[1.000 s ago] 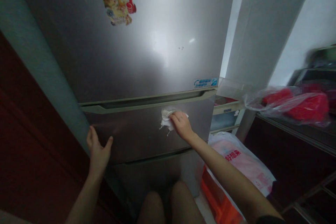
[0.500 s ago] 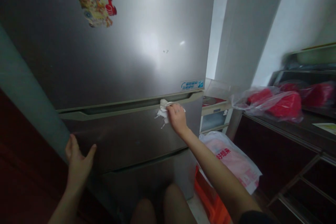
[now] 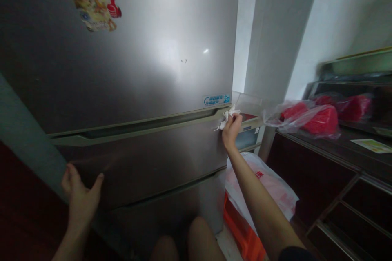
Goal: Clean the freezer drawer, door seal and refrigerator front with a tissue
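Observation:
A tall metallic fridge [image 3: 147,69] fills the middle of the head view, with a middle drawer [image 3: 159,155] below its upper door. My right hand [image 3: 232,130] pinches a crumpled white tissue [image 3: 228,116] against the right end of the drawer's top edge. My left hand [image 3: 81,189] rests at the left side of the same drawer, thumb and fingers spread around its edge and holding nothing loose. A recessed handle slot [image 3: 147,125] runs between the upper door and the drawer.
Right of the fridge, a white plastic bag [image 3: 263,183] lies on an orange crate [image 3: 245,232]. Red items in clear plastic [image 3: 320,120] sit on a dark counter [image 3: 346,147]. My knees [image 3: 200,238] are close to the lower drawer [image 3: 171,216].
My right hand has slid the tissue rightward along the drawer's top edge to its corner. My left hand stays at the drawer's left side. The view has shifted slightly right.

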Motion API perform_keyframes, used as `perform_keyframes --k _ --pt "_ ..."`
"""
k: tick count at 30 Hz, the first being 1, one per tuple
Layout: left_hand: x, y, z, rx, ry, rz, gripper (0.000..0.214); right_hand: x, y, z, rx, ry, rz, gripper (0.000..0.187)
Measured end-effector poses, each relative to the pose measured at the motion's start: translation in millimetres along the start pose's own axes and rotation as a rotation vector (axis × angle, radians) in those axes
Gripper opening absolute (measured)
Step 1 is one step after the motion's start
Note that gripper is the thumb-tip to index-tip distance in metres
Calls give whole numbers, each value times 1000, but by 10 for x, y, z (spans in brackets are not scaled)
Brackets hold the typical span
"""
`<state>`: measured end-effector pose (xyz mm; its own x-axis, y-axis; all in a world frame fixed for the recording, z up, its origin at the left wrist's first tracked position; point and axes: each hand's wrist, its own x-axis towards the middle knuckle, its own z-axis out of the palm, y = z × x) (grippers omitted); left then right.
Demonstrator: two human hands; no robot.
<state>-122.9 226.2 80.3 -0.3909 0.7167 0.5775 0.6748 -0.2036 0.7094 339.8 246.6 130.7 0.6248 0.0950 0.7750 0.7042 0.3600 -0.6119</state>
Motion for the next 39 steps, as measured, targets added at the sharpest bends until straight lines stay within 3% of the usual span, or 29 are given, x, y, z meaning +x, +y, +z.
perform_keyframes --k 3,7,14,18,20,23,25,33,36,39 --pt "-10 -26 15 -24 24 -11 101 -224 -178 72 -57 24 -48 14" --pt "-35 16 -3 -21 22 3 98 -701 -481 219 -110 -68 -160 19" --pt "-43 91 -63 -28 -26 -16 100 -1502 -1052 523 -202 -390 -409 22" --pt "-34 62 -60 -25 -38 -16 99 -1682 -1282 543 -239 -627 -670 19" --pt "-38 57 -64 -32 -32 -16 98 -1657 -1297 505 -243 -686 -743 19" --pt "-46 61 -77 -43 -31 -10 98 -1499 -1151 418 -247 -669 -746 20" --pt "-43 53 -83 -48 -35 -15 99 -1342 -952 345 -253 -574 -676 20" --pt "-33 44 -43 -71 -26 -32 103 -695 25 -44 -138 -168 -204 19" --pt "-57 103 -44 -83 -12 -21 103 -613 223 -141 -92 -61 -30 20" --pt "-64 125 -56 -68 -18 -16 102 -662 264 -164 -88 -8 52 21"
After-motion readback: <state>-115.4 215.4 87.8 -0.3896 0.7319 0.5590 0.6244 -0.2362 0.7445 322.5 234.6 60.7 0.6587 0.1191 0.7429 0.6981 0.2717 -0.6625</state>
